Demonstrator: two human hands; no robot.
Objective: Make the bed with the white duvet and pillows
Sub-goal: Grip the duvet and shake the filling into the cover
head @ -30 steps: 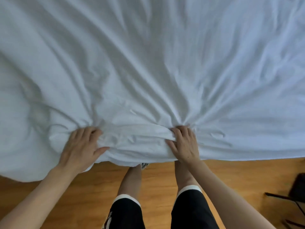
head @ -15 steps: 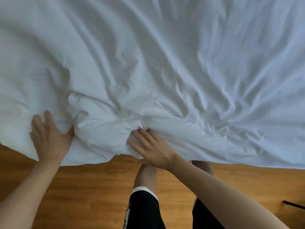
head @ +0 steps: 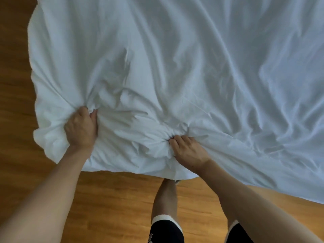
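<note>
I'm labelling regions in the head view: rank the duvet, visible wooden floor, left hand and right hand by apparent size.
1. duvet
2. wooden floor
3. left hand and right hand: they look alike, so unranked.

A single wide-angle view from the person's head looks steeply down and forward, close over the near edge of the white duvet [head: 175,67]. The wooden floor [head: 108,199] and the person's own legs fill the bottom, with both forearms reaching in from the lower corners.
</note>
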